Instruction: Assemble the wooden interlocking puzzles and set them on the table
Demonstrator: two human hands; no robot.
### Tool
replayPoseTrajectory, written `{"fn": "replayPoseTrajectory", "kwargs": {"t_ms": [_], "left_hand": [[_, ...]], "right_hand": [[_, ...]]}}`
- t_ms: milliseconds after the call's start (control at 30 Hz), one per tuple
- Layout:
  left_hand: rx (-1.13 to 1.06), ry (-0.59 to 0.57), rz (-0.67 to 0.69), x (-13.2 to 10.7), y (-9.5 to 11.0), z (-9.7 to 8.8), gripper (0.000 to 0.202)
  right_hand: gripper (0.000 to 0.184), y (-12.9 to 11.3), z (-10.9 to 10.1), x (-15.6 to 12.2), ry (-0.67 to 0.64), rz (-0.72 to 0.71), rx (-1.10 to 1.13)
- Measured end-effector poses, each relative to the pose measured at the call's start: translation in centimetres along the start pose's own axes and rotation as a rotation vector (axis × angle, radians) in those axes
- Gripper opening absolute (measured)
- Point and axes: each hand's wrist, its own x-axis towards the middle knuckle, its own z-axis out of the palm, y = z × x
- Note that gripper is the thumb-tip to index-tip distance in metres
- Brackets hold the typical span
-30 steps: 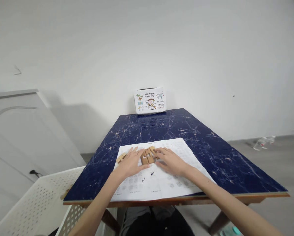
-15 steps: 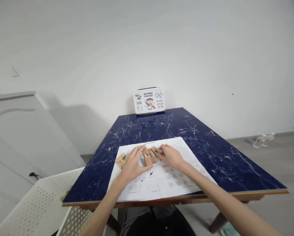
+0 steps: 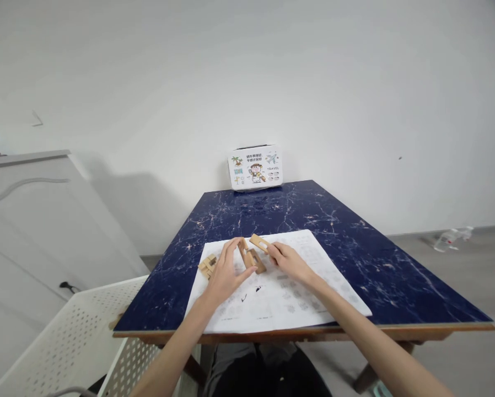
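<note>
My right hand (image 3: pixel 288 260) pinches one end of a flat wooden block with a slot in it (image 3: pixel 257 241), held tilted above the paper. My left hand (image 3: pixel 226 278) has its fingertips and thumb round another notched wooden block (image 3: pixel 242 248), which stands on edge. Against that one lies a further wooden piece with an opening (image 3: pixel 256 261), near my left thumb. To the left of my left hand sits a cluster of interlocked wooden pieces (image 3: pixel 207 266), partly hidden by the fingers. Under all of them is a white printed sheet (image 3: pixel 313 275).
A blue marbled table (image 3: pixel 272 212) carries the sheet. At its far end, a white case with cartoon prints (image 3: pixel 256 168) leans by the wall. A white perforated basket (image 3: pixel 86 309) stands at the left, before a grey cabinet (image 3: pixel 32 220). Small black marks (image 3: pixel 258 289) show on the sheet.
My right hand has lifted its slotted block up and away from the other pieces. The block at my left hand has been turned up on edge. The view has shifted slightly.
</note>
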Motion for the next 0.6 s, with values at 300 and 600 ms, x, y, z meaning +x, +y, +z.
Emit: {"fn": "replayPoseTrajectory", "kwargs": {"t_ms": [300, 600], "left_hand": [[-0.061, 0.040, 0.015, -0.2, 0.5, -0.1, 0.082], [-0.027, 0.026, 0.001, -0.2, 0.4, 0.2, 0.082]], "right_hand": [[0.050, -1.2, 1.5, -1.2, -0.153, 0.028, 0.712], [0.044, -1.2, 1.6, -1.8, -0.199, -0.129, 0.757]]}}
